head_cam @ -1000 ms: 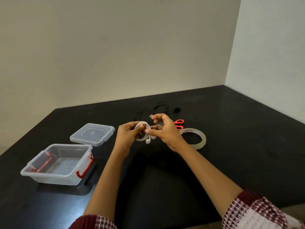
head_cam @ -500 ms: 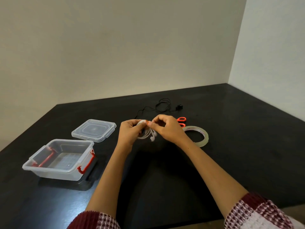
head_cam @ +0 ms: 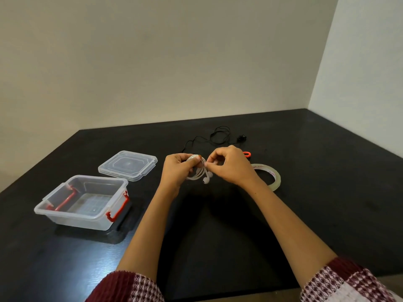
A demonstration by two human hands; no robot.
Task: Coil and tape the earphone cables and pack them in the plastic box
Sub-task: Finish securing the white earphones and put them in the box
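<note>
Both hands were up over the middle of the black surface [head_cam: 327,192], working one bundle between them. The left hand [head_cam: 175,171] was clamped on the coiled white earphone cable [head_cam: 194,177], fingers curled round the loop's left side and thumb across the top. The right hand [head_cam: 232,168] had its fingertips drawn together in a pinch on the loop's upper right edge. Whether a strip of tape sat in that pinch was too small to tell. The loop stood roughly upright, its open face turned toward the person, and the two white earbuds [head_cam: 206,180] dangled off its lower right.

Here was the relation that mattered: the roll of clear tape [head_cam: 275,178] lay flat just beside the right hand, on its outer side, so that hand looked the natural one to reach for it while the left pinned the coil. The orange-handled scissors [head_cam: 247,154] peeked out just behind the right hand too.

Packing pointed the other way. The clear plastic box [head_cam: 76,221] with red clasps sat open, well off to the left and nearer the person, and its clear lid [head_cam: 128,164] lay behind it, so the left hand was the closer one for the drop.

There was plenty left, by my reckoning: the black earphone cable [head_cam: 219,136] lay loose and uncoiled beyond the hands.
</note>
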